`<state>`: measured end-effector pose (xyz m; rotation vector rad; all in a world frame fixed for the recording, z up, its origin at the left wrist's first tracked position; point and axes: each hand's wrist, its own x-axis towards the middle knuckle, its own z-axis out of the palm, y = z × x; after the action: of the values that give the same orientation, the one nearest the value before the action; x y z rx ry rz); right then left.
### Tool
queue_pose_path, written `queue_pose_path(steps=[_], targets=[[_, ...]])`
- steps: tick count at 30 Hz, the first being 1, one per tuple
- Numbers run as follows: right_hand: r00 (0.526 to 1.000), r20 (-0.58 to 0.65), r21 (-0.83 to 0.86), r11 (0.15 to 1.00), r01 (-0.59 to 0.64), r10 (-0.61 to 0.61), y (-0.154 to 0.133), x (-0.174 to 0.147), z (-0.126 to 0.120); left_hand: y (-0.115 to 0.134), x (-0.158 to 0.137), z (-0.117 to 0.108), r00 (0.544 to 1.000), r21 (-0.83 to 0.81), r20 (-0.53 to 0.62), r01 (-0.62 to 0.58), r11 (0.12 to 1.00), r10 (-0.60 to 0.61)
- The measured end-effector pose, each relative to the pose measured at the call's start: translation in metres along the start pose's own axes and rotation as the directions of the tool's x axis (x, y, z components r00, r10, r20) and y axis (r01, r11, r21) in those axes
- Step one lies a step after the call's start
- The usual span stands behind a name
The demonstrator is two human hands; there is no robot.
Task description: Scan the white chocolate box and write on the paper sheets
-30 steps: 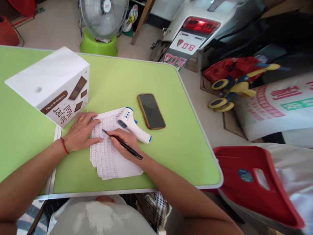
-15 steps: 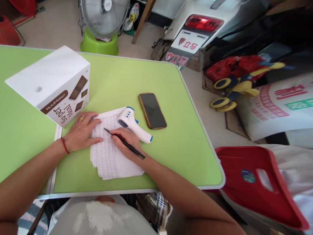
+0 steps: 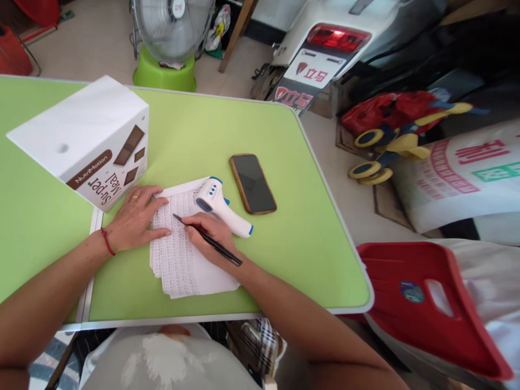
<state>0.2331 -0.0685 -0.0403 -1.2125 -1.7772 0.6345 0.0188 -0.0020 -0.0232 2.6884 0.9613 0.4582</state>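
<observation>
A black pen (image 3: 215, 245) is pinched in my right hand (image 3: 212, 238), its tip down on the written part of the paper sheets (image 3: 179, 265). These lie stacked, slightly fanned, with rows of handwriting on the left side and a blank strip on the right. My left hand (image 3: 136, 218) rests flat with fingers apart, its fingertips and thumb on the stack's left edge. A white and blue infrared thermometer (image 3: 225, 211) lies across the upper right of the sheets, just beyond my right hand. Farther right is a phone (image 3: 254, 184) in a brown case, screen up and dark.
A white NutriMotion box (image 3: 109, 141) stands on the green table (image 3: 195, 124) beyond my left hand. Past the far edge are a fan (image 3: 174, 27) on a green stool (image 3: 164, 76) and a white scooter (image 3: 320, 54). A red chair (image 3: 406, 271) adjoins the right edge.
</observation>
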Motion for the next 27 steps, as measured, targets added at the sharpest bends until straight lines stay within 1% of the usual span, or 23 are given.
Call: queue_pose_path(steps=[3, 6, 11, 18, 22, 24, 27], targets=[[1.0, -0.028, 0.011, 1.0, 0.009, -0.008, 0.0001, 0.0008, 0.0013, -0.0002, 0.0002, 0.0, 1.0, -0.007, 0.001, 0.006, 1.0, -0.006], [0.998, -0.057, -0.012, 1.0, 0.005, -0.006, 0.001, 0.0012, 0.0023, -0.0002, 0.0003, 0.0002, 1.0, -0.015, 0.004, 0.009, 1.0, -0.009], [0.999, -0.049, -0.035, 0.999, 0.002, -0.004, 0.002, 0.0009, 0.0028, -0.0004, -0.0002, 0.0001, 1.0, 0.004, 0.003, 0.002, 1.0, -0.002], [0.997, -0.075, -0.059, 0.998, -0.008, 0.003, 0.0011, 0.0013, 0.0016, 0.0002, 0.0007, 0.0004, 1.0, 0.007, 0.009, 0.01, 1.0, -0.01], [0.998, -0.055, -0.047, 0.999, 0.003, -0.005, -0.0001, 0.001, 0.0014, 0.0001, -0.0002, 0.0006, 1.0, 0.012, 0.0, 0.0, 1.0, 0.0], [0.999, -0.045, -0.043, 0.999, -0.017, 0.016, -0.001, 0.0006, 0.0008, -0.0003, -0.0009, 0.0006, 1.0, 0.014, -0.006, -0.006, 1.0, 0.006], [0.996, -0.05, -0.047, 0.996, -0.079, 0.076, -0.0024, 0.0001, -0.0005, -0.0008, -0.0011, 0.0006, 1.0, 0.009, -0.005, -0.004, 1.0, 0.004]])
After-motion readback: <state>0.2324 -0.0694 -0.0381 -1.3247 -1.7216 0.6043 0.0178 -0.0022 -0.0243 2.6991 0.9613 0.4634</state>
